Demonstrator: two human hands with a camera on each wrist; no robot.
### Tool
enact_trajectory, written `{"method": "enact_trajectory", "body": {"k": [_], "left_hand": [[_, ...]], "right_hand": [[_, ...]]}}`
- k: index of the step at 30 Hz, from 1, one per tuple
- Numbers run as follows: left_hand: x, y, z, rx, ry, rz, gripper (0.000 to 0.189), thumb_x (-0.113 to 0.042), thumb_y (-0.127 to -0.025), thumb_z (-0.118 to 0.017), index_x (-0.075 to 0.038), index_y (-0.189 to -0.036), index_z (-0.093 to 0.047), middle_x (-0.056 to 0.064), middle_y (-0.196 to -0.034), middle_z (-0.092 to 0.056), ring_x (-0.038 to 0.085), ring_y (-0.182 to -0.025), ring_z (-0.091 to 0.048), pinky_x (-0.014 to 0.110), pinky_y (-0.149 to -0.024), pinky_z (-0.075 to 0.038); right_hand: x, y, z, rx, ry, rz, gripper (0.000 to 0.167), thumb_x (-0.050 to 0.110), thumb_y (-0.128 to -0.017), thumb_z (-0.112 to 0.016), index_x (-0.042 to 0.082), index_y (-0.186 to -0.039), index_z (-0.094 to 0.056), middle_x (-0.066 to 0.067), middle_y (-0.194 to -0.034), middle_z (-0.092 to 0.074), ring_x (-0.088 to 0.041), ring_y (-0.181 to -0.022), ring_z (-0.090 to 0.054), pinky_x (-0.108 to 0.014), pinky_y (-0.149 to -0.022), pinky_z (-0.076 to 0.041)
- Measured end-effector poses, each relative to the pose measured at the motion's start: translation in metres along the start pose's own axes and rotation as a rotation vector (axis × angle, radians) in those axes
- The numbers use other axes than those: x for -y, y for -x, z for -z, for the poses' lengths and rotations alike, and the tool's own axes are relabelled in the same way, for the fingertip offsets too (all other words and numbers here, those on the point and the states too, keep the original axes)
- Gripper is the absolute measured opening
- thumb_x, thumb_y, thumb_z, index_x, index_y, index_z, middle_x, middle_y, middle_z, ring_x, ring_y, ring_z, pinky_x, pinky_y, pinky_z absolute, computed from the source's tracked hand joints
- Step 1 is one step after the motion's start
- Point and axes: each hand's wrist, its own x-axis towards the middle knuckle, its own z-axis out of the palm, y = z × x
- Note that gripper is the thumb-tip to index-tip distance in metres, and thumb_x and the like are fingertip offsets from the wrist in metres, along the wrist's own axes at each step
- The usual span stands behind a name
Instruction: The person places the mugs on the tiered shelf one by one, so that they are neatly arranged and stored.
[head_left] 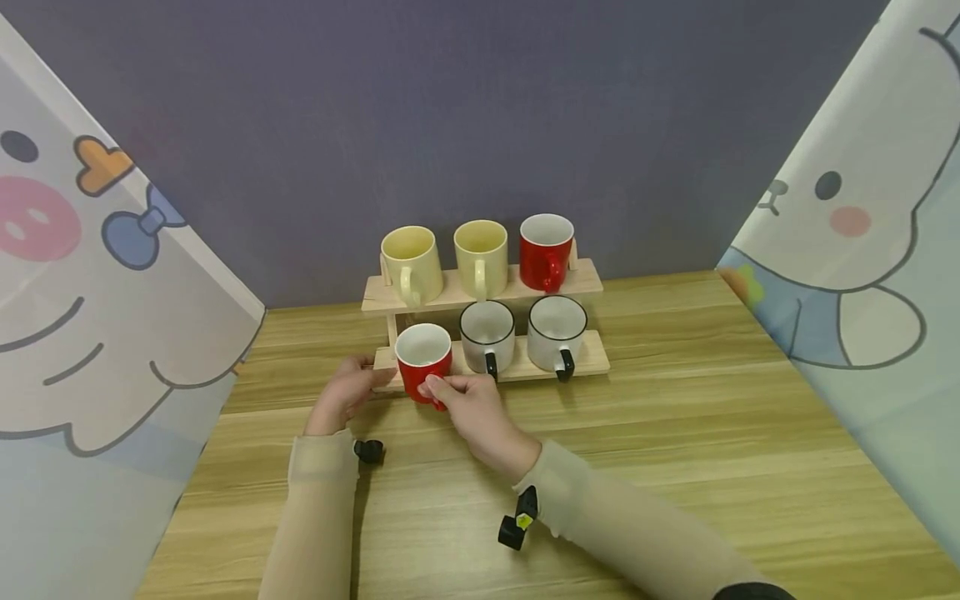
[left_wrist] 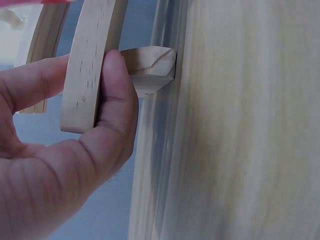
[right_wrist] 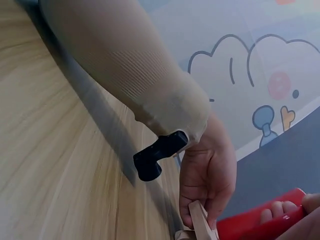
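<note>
A two-tier wooden rack [head_left: 596, 357] holds mugs on both boards. My left hand [head_left: 348, 393] grips the left end of the lower board [left_wrist: 86, 82], thumb and fingers on opposite faces in the left wrist view. At that same end, a red mug [head_left: 420, 375] with a white inside stands in front of my right hand [head_left: 480, 414], which pinches its handle. In the right wrist view, fingers [right_wrist: 277, 209] wrap the red handle. Two white mugs with black rims and handles, one in the middle [head_left: 486, 332] and one at the right [head_left: 553, 333], share the lower board.
On the upper board stand a left yellow mug [head_left: 420, 265], a middle yellow mug [head_left: 481, 260] and another red mug [head_left: 542, 258]. A dark wall [head_left: 480, 108] rises behind the wooden table [head_left: 675, 400]. Cartoon-printed panels flank both sides.
</note>
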Motion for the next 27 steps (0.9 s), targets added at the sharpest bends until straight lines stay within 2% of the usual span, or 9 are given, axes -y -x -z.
{"method": "enact_trajectory", "body": {"k": [3, 6, 9, 13, 16, 22, 27], "left_hand": [[-0.001, 0.0, 0.0, 0.008, 0.015, 0.006, 0.042, -0.003, -0.1, -0.062, 0.019, -0.132, -0.045, 0.014, -0.106, -0.062, 0.017, -0.088, -0.063, 0.039, -0.086, -0.056], [-0.002, 0.0, 0.0, 0.009, 0.02, 0.014, 0.044, -0.005, -0.101, -0.061, 0.019, -0.133, -0.044, 0.014, -0.106, -0.061, 0.016, -0.087, -0.063, 0.039, -0.087, -0.056], [-0.002, -0.001, 0.001, 0.004, 0.017, 0.021, 0.045, -0.006, -0.101, -0.062, 0.019, -0.134, -0.044, 0.013, -0.105, -0.062, 0.016, -0.087, -0.063, 0.038, -0.086, -0.056], [-0.002, -0.002, 0.001, -0.017, -0.009, 0.035, 0.044, -0.009, -0.1, -0.065, 0.017, -0.131, -0.047, 0.011, -0.103, -0.063, 0.015, -0.086, -0.062, 0.034, -0.082, -0.056], [-0.002, -0.001, 0.001, -0.024, -0.025, 0.044, 0.045, -0.011, -0.1, -0.066, 0.016, -0.131, -0.049, 0.01, -0.103, -0.063, 0.015, -0.087, -0.062, 0.033, -0.082, -0.055], [-0.003, -0.001, 0.0, -0.008, -0.011, 0.037, 0.048, -0.01, -0.101, -0.065, 0.017, -0.135, -0.045, 0.016, -0.113, -0.061, 0.019, -0.094, -0.063, 0.039, -0.089, -0.055], [-0.003, -0.001, 0.0, -0.017, -0.011, 0.047, 0.049, -0.011, -0.1, -0.065, 0.017, -0.135, -0.045, 0.015, -0.112, -0.061, 0.02, -0.094, -0.062, 0.039, -0.088, -0.055]], "right_hand": [[0.0, -0.005, -0.008, -0.066, 0.041, 0.012, 0.021, 0.017, -0.098, -0.072, -0.002, -0.098, -0.08, -0.008, -0.092, -0.076, -0.013, -0.097, -0.063, -0.032, -0.088, -0.049], [-0.001, -0.01, -0.015, -0.123, 0.089, 0.012, 0.02, 0.021, -0.098, -0.073, 0.004, -0.097, -0.082, -0.002, -0.094, -0.075, -0.012, -0.095, -0.061, -0.034, -0.088, -0.048], [-0.005, -0.015, -0.021, -0.159, 0.093, 0.005, 0.019, 0.021, -0.097, -0.074, 0.004, -0.096, -0.083, 0.0, -0.095, -0.074, -0.012, -0.09, -0.058, -0.032, -0.084, -0.048], [-0.009, -0.02, -0.026, -0.169, 0.066, 0.023, 0.02, 0.018, -0.097, -0.074, 0.0, -0.098, -0.081, -0.005, -0.092, -0.074, -0.012, -0.087, -0.055, -0.03, -0.083, -0.047], [-0.011, -0.023, -0.027, -0.152, 0.066, 0.034, 0.021, 0.018, -0.098, -0.073, -0.001, -0.098, -0.081, -0.007, -0.093, -0.074, -0.011, -0.087, -0.054, -0.03, -0.082, -0.046], [-0.014, -0.028, -0.024, -0.061, 0.121, 0.047, 0.024, 0.019, -0.1, -0.07, -0.004, -0.099, -0.079, -0.005, -0.085, -0.07, -0.012, -0.082, -0.053, -0.032, -0.079, -0.045], [-0.015, -0.033, -0.021, -0.021, 0.14, 0.04, 0.024, 0.019, -0.1, -0.07, -0.003, -0.097, -0.079, -0.003, -0.084, -0.069, -0.013, -0.081, -0.053, -0.033, -0.08, -0.045]]}}
